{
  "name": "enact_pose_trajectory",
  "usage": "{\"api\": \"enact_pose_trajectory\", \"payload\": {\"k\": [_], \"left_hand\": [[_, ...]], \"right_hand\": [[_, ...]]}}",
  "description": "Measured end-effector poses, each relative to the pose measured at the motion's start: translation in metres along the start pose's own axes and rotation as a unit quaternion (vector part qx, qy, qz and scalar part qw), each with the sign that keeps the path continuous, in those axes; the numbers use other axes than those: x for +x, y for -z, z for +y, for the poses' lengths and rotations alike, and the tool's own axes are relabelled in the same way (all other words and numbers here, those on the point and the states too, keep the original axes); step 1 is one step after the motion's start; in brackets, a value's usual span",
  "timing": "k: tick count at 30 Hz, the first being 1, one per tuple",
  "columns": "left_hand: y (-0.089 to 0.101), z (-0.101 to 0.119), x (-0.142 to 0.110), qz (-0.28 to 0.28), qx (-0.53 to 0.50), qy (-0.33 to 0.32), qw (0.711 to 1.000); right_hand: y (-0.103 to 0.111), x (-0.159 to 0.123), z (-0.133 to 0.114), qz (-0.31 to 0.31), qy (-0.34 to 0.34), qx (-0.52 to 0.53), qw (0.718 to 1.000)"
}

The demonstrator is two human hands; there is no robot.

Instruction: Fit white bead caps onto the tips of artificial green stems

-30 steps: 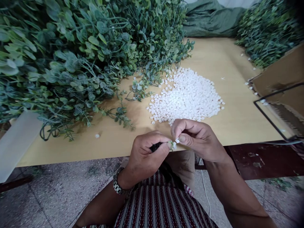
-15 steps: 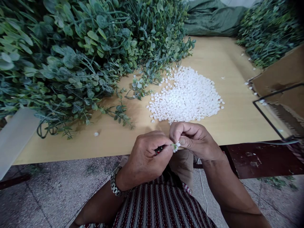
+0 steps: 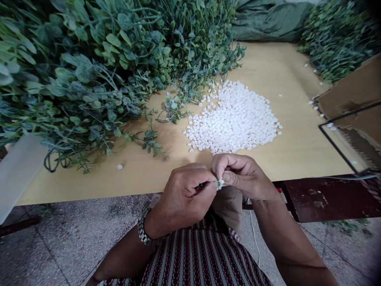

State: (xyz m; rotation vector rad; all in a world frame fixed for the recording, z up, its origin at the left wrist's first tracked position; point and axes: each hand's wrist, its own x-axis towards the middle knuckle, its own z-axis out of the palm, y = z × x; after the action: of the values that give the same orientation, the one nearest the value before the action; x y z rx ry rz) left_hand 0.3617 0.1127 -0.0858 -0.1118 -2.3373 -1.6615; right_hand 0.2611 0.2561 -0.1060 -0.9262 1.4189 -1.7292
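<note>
My left hand (image 3: 184, 196) and my right hand (image 3: 242, 176) meet at the near edge of a pale wooden table (image 3: 291, 147). Both are closed in a pinch on one tiny white and green floral piece (image 3: 219, 183) held between their fingertips. A dark stem seems to run into my left fist, mostly hidden. A metal watch (image 3: 143, 232) sits on my left wrist. Just beyond my hands lies a heap of small white beads (image 3: 235, 119).
A big mound of artificial green foliage (image 3: 89, 71) fills the table's left and back. More foliage (image 3: 336, 35) lies at the far right. A cardboard box with a black wire frame (image 3: 354, 115) stands right. One stray bead (image 3: 119, 167) lies left. Green cloth (image 3: 268, 20) lies behind.
My hands have drawn closer together and the pinch on the small piece has tightened. The view has shifted slightly upward.
</note>
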Motion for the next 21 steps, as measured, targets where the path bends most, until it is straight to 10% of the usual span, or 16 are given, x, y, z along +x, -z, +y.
{"api": "enact_pose_trajectory", "payload": {"k": [21], "left_hand": [[-0.004, -0.015, -0.003, 0.039, 0.055, -0.039, 0.997]], "right_hand": [[-0.011, -0.003, 0.001, 0.051, 0.039, -0.184, 0.981]]}}
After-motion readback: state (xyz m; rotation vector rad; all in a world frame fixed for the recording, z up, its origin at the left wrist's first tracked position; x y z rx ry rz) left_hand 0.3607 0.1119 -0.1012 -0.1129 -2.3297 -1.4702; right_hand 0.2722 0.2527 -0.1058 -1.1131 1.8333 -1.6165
